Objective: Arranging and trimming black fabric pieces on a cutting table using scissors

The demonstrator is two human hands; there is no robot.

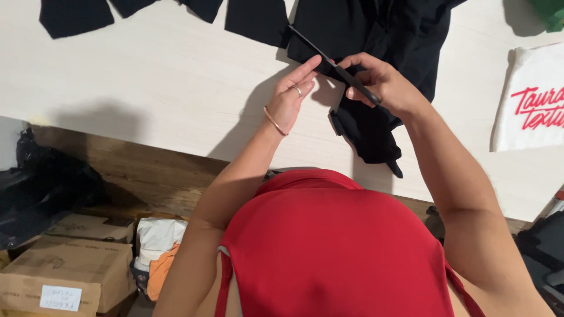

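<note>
Far left, down on floor: cardboard boxes, black bag. Up top, cut black fabric pieces spread on pale table. Your left hand, fingers straight and mostly open, fingertips pressing black cloth near blade. Your right hand curled tight around black scissors, blades angled up-left over cloth. Far right: white printed fabric, well apart.

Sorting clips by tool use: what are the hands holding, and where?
Right hand grips black scissors at the handle end; left hand fingertips touch the blades.
</note>
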